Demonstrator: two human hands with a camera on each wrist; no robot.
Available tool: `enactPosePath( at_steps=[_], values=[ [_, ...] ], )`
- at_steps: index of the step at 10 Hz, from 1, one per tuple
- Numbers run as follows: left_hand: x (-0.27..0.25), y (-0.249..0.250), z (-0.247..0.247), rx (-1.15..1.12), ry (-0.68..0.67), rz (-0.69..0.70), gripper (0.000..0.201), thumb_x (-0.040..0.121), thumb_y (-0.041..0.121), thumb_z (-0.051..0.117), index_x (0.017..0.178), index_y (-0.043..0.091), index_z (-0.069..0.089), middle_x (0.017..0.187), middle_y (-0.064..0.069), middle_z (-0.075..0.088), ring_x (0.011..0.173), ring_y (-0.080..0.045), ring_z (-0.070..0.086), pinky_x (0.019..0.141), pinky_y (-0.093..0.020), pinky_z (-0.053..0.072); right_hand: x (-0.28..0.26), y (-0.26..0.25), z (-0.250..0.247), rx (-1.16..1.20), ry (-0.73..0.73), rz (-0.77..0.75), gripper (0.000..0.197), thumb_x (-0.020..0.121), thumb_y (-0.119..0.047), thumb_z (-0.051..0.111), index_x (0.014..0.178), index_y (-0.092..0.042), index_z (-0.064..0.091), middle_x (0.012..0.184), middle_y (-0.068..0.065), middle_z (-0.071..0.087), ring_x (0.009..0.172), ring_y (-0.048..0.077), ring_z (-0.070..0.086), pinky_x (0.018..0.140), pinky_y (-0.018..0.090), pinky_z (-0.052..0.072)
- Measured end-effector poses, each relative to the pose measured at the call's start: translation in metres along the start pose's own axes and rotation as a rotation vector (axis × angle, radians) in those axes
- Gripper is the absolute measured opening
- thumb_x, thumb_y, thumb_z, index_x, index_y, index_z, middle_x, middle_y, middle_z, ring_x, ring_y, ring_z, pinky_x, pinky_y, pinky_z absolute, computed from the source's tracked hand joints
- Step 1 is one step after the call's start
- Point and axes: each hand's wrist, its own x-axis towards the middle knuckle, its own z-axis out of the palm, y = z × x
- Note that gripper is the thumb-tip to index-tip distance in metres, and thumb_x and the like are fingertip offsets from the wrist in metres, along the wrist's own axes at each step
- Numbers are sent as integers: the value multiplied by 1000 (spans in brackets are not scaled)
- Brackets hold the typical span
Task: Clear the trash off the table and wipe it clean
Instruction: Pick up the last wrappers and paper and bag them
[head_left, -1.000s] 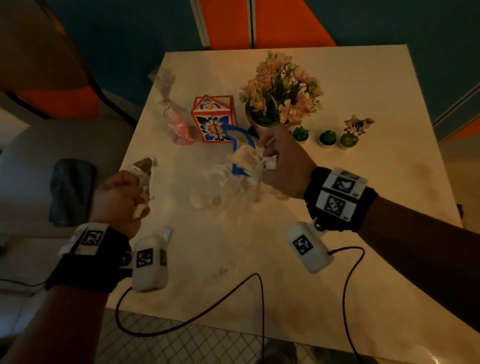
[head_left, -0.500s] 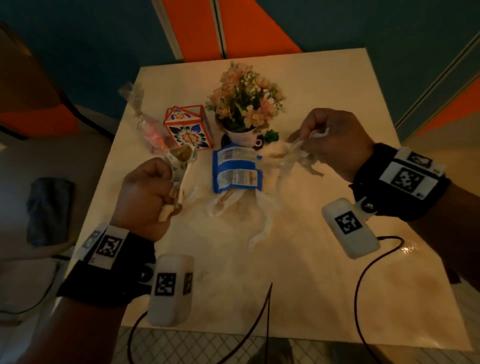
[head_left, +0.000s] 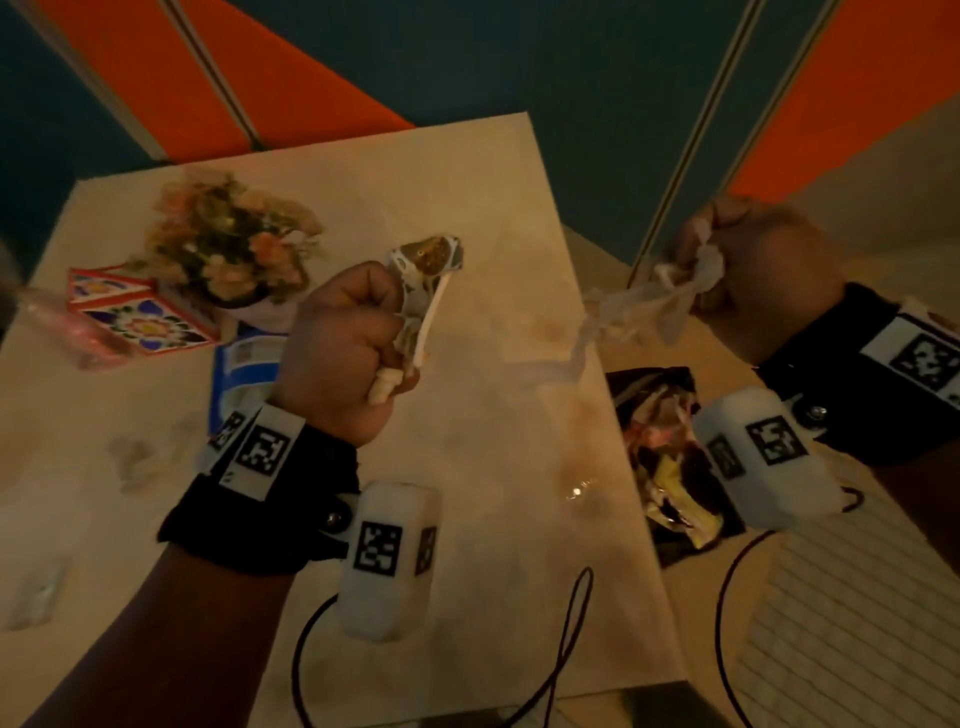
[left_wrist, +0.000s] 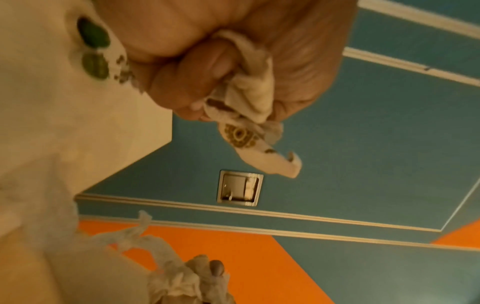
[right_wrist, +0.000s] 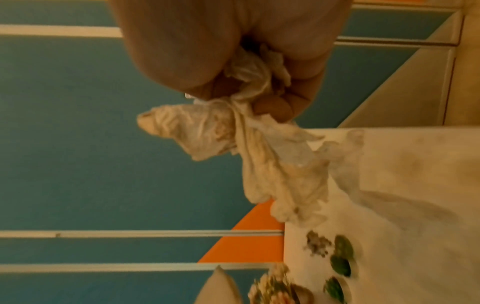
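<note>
The left hand (head_left: 340, 353) was a tight fist, its fingers (left_wrist: 205, 65) clamped on a crumpled white printed wrapper (head_left: 423, 280) that jutted out above the pale, stained desk (head_left: 488, 467). The right hand (head_left: 763, 275) had its fingers (right_wrist: 272, 107) curled around a wad of thin, wrinkled white tissue (head_left: 644, 312), which trailed limply past the desk's right edge.

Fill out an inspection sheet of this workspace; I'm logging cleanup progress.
Surface: pale square table, smudged.
Job's things: crumpled printed wrapper and wad of white tissue, both held; blue-and-white packet on the table.
Clutter: flower pot, patterned box.
Grippers: left hand grips the wrapper; right hand grips the tissue.
Cables: black leads from wrist cameras.
Surroundings: black trash bag beside table; teal-and-orange wall.
</note>
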Motion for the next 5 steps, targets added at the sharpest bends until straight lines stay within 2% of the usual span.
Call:
enactPosePath(
  at_steps=[1, 2, 3, 4, 5],
  values=[
    [23, -28, 53, 4, -49, -68, 34, 60, -15, 38, 48, 17, 43, 60, -10, 30, 42, -13, 24, 39, -9, 25, 3, 9, -61, 69, 65, 20, 51, 74, 15, 29, 40, -16, 50, 45, 3, 40, 39, 15, 31, 42, 19, 21],
    [44, -63, 108, -30, -68, -142, 46, 76, -17, 32, 47, 16, 48, 55, -10, 37, 40, -13, 30, 35, -9, 27, 1, 34, -110, 31, 99, 52, 52, 72, 19, 28, 41, -16, 51, 43, 1, 43, 36, 12, 35, 39, 14, 26],
    [64, -102, 161, 195, -17, -230, 46, 74, -14, 35, 46, 17, 57, 49, 0, 47, 40, -18, 34, 34, -13, 25, 2, 80, -147, -50, 138, 161, 48, 76, 27, 30, 49, -8, 49, 51, 9, 45, 37, 9, 45, 49, 20, 43],
    [86, -146, 204, 302, 69, -347, 32, 86, -3, 43, 68, 18, 59, 64, -1, 53, 45, -11, 51, 41, -21, 39, 8, 139, -171, -99, 153, 315, 38, 79, 24, 35, 58, -5, 48, 62, 14, 42, 46, 17, 49, 62, 34, 39],
    [100, -176, 231, 711, -12, -435, 22, 91, 9, 52, 110, 10, 64, 115, -11, 60, 111, -25, 57, 85, -36, 49, 17, 202, -179, -120, 192, 459, 36, 81, 20, 41, 59, -7, 51, 58, 10, 47, 50, 17, 47, 59, 27, 42]
  ],
)
